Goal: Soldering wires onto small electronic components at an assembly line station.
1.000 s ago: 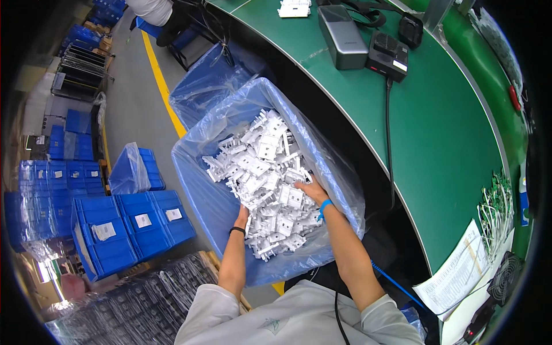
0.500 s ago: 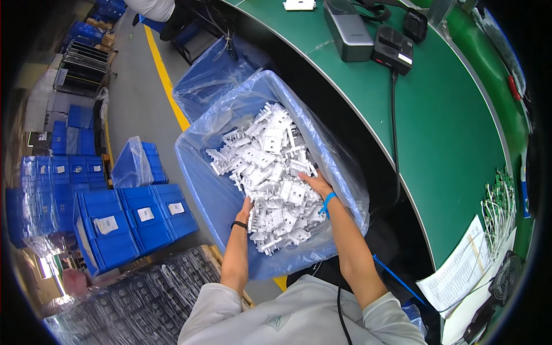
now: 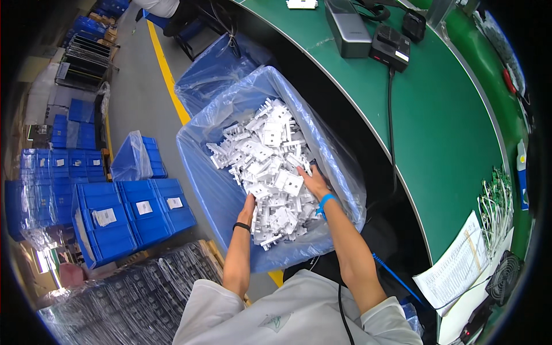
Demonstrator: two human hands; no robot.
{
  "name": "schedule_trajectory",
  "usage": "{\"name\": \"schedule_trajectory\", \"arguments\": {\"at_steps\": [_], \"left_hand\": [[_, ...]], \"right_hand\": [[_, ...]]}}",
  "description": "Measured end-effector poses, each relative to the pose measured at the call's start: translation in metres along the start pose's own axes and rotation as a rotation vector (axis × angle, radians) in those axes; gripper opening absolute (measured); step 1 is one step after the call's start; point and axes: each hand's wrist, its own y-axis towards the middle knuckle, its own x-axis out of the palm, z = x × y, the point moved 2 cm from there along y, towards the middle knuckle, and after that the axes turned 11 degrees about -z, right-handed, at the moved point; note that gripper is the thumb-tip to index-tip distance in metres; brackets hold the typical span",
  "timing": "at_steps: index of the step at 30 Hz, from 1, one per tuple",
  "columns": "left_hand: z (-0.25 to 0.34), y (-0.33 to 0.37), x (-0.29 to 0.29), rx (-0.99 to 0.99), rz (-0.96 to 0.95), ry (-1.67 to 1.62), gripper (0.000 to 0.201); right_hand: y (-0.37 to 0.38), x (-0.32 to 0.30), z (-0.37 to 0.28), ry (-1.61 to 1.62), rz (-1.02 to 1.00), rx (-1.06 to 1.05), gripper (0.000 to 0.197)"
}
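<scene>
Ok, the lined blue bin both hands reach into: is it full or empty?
Partly full: white parts are heaped in the blue bin, with bare liner showing around them. How deep they lie is hidden.

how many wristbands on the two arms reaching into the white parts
2: one black band, worn just behind the left hand, and one blue band, just behind the right hand; both show plainly.

We are looking over a grey floor [image 3: 133, 103] with a yellow line [image 3: 163, 57] crossing it, blue crates [image 3: 140, 227] standing left, a green table [image 3: 443, 138] right.
</scene>
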Motion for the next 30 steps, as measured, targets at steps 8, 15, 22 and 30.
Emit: {"name": "schedule_trajectory", "arguments": {"at_steps": [8, 15, 22, 30], "left_hand": [[-0.001, -0.013, 0.021, 0.068, -0.056, 0.030, 0.069], [0.005, -0.020, 0.040, 0.166, 0.083, -0.085, 0.053], [-0.019, -0.021, 0.042, 0.247, 0.137, -0.155, 0.051], [-0.021, -0.001, 0.047, 0.177, 0.173, -0.254, 0.053]], "right_hand": [[-0.037, 0.002, -0.022, -0.110, -0.082, 0.026, 0.080], [-0.045, 0.005, -0.018, -0.133, -0.001, -0.082, 0.066], [-0.038, 0.014, 0.004, -0.140, 0.024, -0.254, 0.053], [-0.060, 0.009, -0.007, 0.306, -0.149, -0.253, 0.078]]}}
